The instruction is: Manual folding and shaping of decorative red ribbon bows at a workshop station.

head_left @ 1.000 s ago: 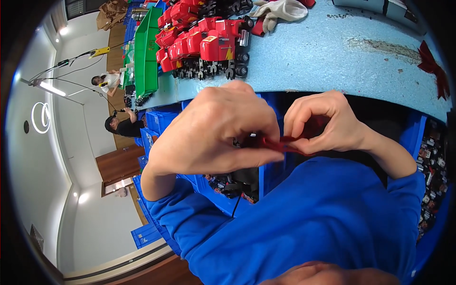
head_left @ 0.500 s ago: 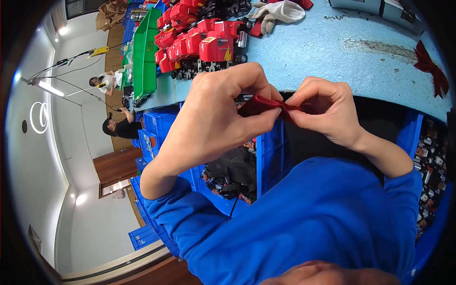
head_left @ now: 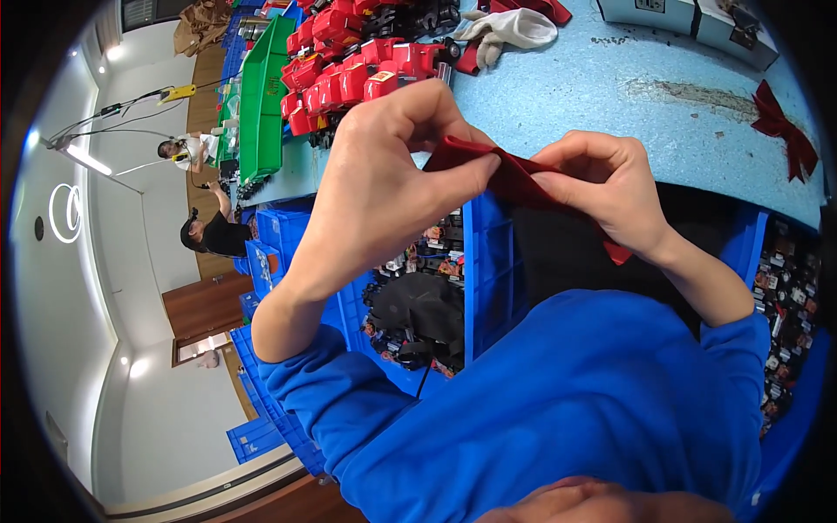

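Observation:
A dark red ribbon (head_left: 521, 183) is stretched between my two hands, in front of the table's near edge. My left hand (head_left: 379, 166) pinches its folded left part between thumb and fingers. My right hand (head_left: 610, 187) grips it further right with thumb and forefinger. Below the right hand a pointed ribbon end hangs down. The fingers hide part of the folds. On the right of the light blue tabletop (head_left: 575, 100) lies a dark red ribbon bow (head_left: 785, 132), apart from my hands.
Red toy trucks (head_left: 340, 83) crowd the table's left, beside a green bin (head_left: 264, 109). Behind them lies a white glove (head_left: 520, 29); a pale blue box (head_left: 676, 19) stands far right. Blue crates (head_left: 490, 270) with small parts stand below. Two people work at far left.
The ribbon was bunched narrow between my fingertips; now it is spread wider, with a tail hanging under the right hand. My left hand has moved up and slightly left.

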Available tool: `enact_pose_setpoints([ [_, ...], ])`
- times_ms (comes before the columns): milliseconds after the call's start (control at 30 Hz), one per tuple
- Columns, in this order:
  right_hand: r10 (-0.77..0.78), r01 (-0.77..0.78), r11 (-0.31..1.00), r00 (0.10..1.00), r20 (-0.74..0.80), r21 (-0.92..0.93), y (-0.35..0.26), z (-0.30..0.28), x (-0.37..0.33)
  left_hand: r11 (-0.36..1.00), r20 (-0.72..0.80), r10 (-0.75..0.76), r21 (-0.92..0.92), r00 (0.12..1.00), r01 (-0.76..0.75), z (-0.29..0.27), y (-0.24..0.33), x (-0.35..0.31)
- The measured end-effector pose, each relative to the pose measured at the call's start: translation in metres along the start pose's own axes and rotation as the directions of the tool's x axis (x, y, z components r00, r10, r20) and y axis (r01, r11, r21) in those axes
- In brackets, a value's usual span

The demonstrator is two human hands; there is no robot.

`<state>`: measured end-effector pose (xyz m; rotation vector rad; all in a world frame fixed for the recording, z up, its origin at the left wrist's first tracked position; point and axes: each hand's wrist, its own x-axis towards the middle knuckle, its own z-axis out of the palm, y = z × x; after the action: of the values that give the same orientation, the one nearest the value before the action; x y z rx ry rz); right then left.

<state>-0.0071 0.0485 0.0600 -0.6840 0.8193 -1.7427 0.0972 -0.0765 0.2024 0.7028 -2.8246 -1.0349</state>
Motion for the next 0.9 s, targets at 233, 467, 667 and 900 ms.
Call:
enact_pose_setpoints([
  [233, 0.051, -0.060, 0.984, 0.997, -0.060, -0.170, -0.009, -0.011, 0.009, 0.989, 0.042, 0.000, 0.150, 0.999, -0.006, -0.010, 0.002, 0.002],
  [467, 0.022, -0.039, 0.893, 0.999, -0.044, -0.448, -0.032, -0.017, 0.014, 0.975, 0.043, -0.035, 0.219, 0.998, 0.025, -0.006, -0.004, 0.012],
  [667, 0.087, -0.038, 0.620, 0.996, 0.020, -0.784, -0.078, -0.013, 0.025, 0.973, 0.020, 0.079, 0.217, 0.997, -0.082, 0.005, -0.002, 0.019],
  [900, -0.044, 0.103, 0.335, 0.995, 0.094, -0.937, -0.104, -0.004, 0.037, 0.979, -0.048, 0.122, 0.169, 0.991, -0.112, 0.017, -0.009, 0.033],
])
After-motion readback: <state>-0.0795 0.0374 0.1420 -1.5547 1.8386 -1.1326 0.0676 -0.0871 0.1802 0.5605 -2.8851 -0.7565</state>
